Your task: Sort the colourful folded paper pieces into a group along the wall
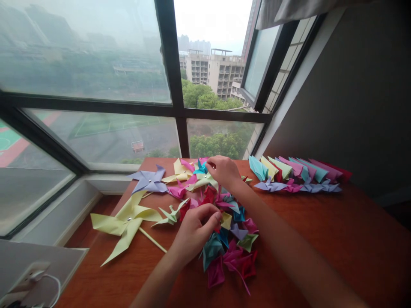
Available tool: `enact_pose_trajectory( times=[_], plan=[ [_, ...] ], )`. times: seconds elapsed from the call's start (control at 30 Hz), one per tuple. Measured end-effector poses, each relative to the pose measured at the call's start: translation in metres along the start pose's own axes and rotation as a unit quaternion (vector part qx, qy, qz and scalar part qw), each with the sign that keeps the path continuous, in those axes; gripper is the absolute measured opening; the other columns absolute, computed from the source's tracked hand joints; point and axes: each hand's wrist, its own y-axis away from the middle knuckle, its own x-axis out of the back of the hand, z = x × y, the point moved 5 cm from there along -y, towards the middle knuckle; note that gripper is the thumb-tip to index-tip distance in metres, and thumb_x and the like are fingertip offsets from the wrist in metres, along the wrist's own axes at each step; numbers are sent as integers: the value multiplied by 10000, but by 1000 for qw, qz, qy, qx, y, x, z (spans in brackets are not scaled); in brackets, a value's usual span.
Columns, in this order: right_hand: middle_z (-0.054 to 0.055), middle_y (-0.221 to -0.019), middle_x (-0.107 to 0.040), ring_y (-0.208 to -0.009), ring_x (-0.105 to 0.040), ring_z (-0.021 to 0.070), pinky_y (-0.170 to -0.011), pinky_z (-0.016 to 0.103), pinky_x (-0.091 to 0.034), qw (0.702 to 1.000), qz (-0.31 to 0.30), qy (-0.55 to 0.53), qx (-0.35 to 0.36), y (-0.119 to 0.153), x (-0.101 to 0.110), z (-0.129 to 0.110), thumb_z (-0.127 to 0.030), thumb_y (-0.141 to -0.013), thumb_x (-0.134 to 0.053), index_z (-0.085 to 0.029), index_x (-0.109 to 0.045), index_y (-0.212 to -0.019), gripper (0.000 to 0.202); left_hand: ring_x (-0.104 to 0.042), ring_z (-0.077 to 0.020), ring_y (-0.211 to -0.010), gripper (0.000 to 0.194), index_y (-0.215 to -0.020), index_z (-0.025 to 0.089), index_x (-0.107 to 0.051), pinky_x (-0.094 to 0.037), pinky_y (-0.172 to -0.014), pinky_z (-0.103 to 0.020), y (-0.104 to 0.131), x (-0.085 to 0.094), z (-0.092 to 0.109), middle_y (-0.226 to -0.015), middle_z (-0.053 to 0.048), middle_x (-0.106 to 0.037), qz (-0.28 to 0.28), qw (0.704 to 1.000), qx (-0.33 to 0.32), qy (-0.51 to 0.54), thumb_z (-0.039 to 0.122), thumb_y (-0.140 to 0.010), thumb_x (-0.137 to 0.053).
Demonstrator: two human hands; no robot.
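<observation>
Reddish-brown wood grain forms the work surface of the table (pixel 346 222). At its near side, a magenta folded piece (pixel 215 273) and a red folded piece (pixel 249 266) mark the near end of a loose paper pile. Directly behind them lie a teal folded piece (pixel 212 251) and a green folded piece (pixel 248 242). At lower left, a white cable (pixel 58 282) is connected at a wall socket.

Left hand (pixel 199 229): positioned over the left side of the pile, fingers curled, thumb and index tips close together. Red paper shows beside the tips; whether it is gripped cannot be determined. To the left of this hand lies a pale yellow-green pinwheel (pixel 136 212), its stick (pixel 152 239) running toward the wrist. A light green crane (pixel 171 216) lies between pinwheel and pile.

Right hand (pixel 223 169): positioned at the far end of the pile, fingers bent and tips drawn together. A bright blue folded piece (pixel 201 167) is located immediately left of the tips; contact cannot be confirmed. Further left, a lavender pinwheel (pixel 150 181) lies near the table edge.

Far right: a front row of folded pieces (pixel 271 186), with upright multicoloured folded pieces (pixel 302 167) behind it. Beyond the table stands a dark window frame (pixel 178 112); outside are trees (pixel 221 145) and, farther off, a pale building (pixel 224 70).
</observation>
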Motion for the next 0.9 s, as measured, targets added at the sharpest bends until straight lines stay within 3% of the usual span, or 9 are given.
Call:
enact_pose_trajectory(
  times=[0.13, 0.23, 0.37, 0.5, 0.6, 0.73, 0.9],
  plan=[
    [44, -863, -732, -771, -645, 168, -735, 267, -472, 978, 105, -172, 58, 24, 23, 12, -294, -937, -563, -200, -727, -889, 196, -639, -185, -645, 263, -786, 156, -666, -462, -605, -255, 1, 1, 2, -680, -36, -688, -3, 999, 9, 41, 372, -920, -601],
    [38, -864, -722, -756, -644, 159, -705, 263, -501, 949, 113, -287, 69, 49, 36, 24, -325, -943, -573, -195, -705, -885, 194, -635, -181, -653, 258, -788, 157, -669, -471, -615, -252, 2, 1, 4, -684, -33, -689, -5, 997, 17, 77, 382, -905, -623],
    [37, -878, -703, -778, -644, 162, -691, 269, -526, 910, 91, -403, 39, 84, 45, 39, -361, -931, -624, -203, -698, -885, 180, -619, -170, -662, 270, -776, 163, -673, -471, -618, -239, 2, 1, 7, -676, -26, -681, -10, 994, 21, 106, 396, -904, -632],
    [46, -855, -680, -775, -629, 174, -661, 281, -535, 876, 60, -479, 16, 108, 46, 48, -369, -897, -685, -212, -724, -888, 162, -535, -122, -563, 276, -813, 164, -688, -368, -485, -198, 2, 3, 3, -703, -23, -679, 9, 990, 46, 129, 426, -892, -652],
    [46, -887, -678, -829, -631, 178, -704, 288, -541, 848, 23, -528, 36, 116, 45, 47, -324, -893, -697, -228, -742, -915, 108, -428, -80, -498, 296, -862, 163, -691, -293, -443, -183, 1, 6, -1, -715, -11, -666, 33, 981, 59, 181, 457, -881, -660],
    [53, -956, -675, -899, -636, 184, -751, 296, -541, 814, -37, -573, 86, 120, 44, 38, -276, -906, -683, -245, -751, -963, 94, -419, -76, -502, 372, -958, 162, -673, -262, -430, -182, 1, 8, -5, -698, 2, -616, 22, 967, 54, 246, 525, -891, -633],
    [55, -966, -665, -894, -636, 175, -793, 307, -534, 824, -91, -542, 139, 122, 47, 26, -274, -919, -667, -237, -752, -961, 103, -426, -78, -514, 353, -868, 157, -648, -321, -476, -178, 2, 3, -6, -580, 40, -529, -37, 960, 65, 269, 506, -861, -697]
  ],
)
